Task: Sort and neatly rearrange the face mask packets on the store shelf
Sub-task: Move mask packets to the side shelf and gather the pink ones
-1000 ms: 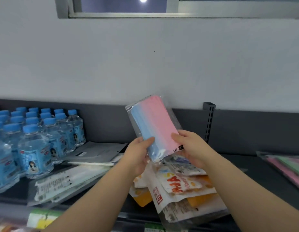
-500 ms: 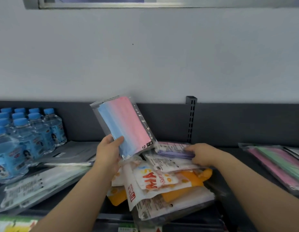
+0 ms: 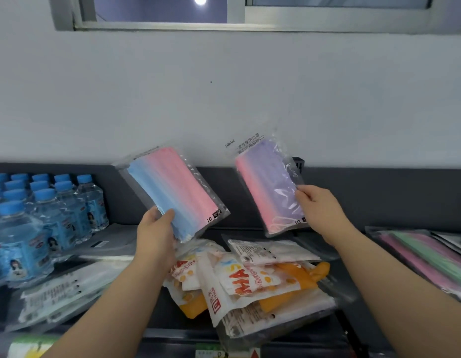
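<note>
While the left hand grips a blue-pink packet and the right hand pinches a pink-purple packet, both above the shelf; loose packets heaped below; water bottles left; green-pink packets right.

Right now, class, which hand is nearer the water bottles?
Left. The left hand, holding the blue-pink packet, is just right of the bottles; the right hand, holding the pink-purple packet, is farther right.

Blue-pink packet and pink-purple packet held aloft, tilted.
</note>
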